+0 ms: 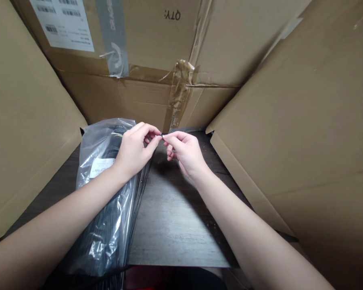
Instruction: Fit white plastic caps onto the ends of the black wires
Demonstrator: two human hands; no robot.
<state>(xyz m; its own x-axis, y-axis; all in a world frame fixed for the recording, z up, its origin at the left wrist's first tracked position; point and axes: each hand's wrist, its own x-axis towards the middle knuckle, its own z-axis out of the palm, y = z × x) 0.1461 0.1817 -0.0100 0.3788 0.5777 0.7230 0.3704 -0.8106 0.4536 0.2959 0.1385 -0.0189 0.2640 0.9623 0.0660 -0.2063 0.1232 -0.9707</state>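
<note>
My left hand [136,145] and my right hand [187,153] meet just above the far part of the table. Thumb and forefinger of each are pinched at a small black piece [161,135] between the fingertips, with a pale glint at its left; its exact kind is too small to make out. Below my left wrist lies a clear plastic bag [109,241] packed with thin black cords, with a white label [100,166] on it. Several loose black cords [141,183] run along the bag's right side, their upper ends hidden behind my left hand.
The dark tabletop [172,225] has its near edge at the bottom of the view. Cardboard walls stand on the left [24,112] and right [305,133]. A taped cardboard box [145,36] with printed labels closes off the back.
</note>
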